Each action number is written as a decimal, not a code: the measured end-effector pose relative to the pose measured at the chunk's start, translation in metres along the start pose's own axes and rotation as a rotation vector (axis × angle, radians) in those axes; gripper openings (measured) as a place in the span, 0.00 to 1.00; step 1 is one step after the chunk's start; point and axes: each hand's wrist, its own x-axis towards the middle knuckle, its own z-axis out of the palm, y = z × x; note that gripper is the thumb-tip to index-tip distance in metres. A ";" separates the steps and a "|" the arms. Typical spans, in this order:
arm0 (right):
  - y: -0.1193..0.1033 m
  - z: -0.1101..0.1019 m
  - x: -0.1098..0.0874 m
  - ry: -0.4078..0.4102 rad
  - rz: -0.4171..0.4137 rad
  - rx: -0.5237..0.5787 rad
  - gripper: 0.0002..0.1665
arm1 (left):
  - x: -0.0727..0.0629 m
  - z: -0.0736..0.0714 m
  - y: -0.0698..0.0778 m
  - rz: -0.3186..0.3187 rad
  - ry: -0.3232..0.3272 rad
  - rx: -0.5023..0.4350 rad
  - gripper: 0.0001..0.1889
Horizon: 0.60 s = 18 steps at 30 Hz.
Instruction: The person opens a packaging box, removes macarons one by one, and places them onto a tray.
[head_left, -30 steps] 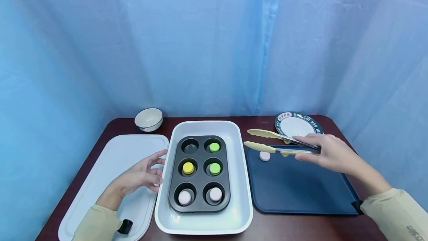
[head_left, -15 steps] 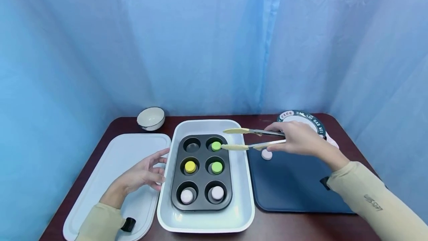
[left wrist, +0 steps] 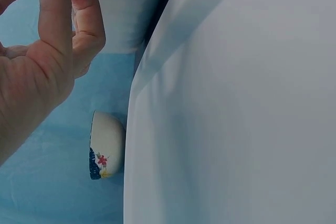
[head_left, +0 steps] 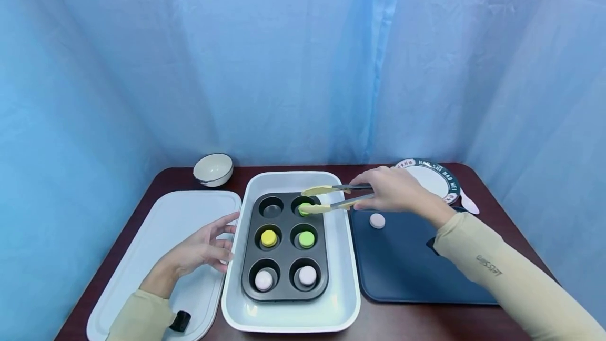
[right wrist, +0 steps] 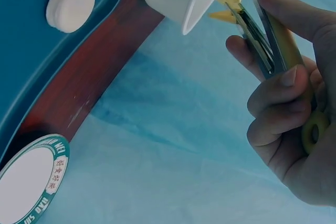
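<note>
White rectangular tray: round-cornered, flat on the glossy dark red-brown table.
Left hand: over that tray, fingers relaxed and loosely apart by the left wall of the deep white rectangular basin; I cannot tell whether they touch it.
White round bowl: behind the tray (flowers show on its side in the left wrist view).
Dark grey six-cup muffin pan: inside the basin.
Left column: yellow round piece in the middle cup, pale pink round piece in the near one.
Right column: green round piece in the far cup, second green piece in the middle, second pale pink piece near.
Metal tongs with pale yellow tips: tips apart at the far right cup, the nearer one overlapping its green piece; contact unclear.
Right hand: fingers curled round the tongs.
Dark blue rectangular tray: right of the basin, bearing a third pale pink piece.
White round plate with green lettered rim: behind it, beside a white spoon-like utensil.
</note>
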 end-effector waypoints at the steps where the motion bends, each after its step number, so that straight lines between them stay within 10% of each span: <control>1: -0.002 0.000 0.002 -0.005 0.003 -0.001 0.30 | 0.000 0.000 0.000 0.000 0.000 0.000 0.52; 18: -0.015 0.003 0.014 -0.064 0.041 -0.068 0.33 | 0.000 0.000 -0.002 0.001 -0.001 -0.009 0.52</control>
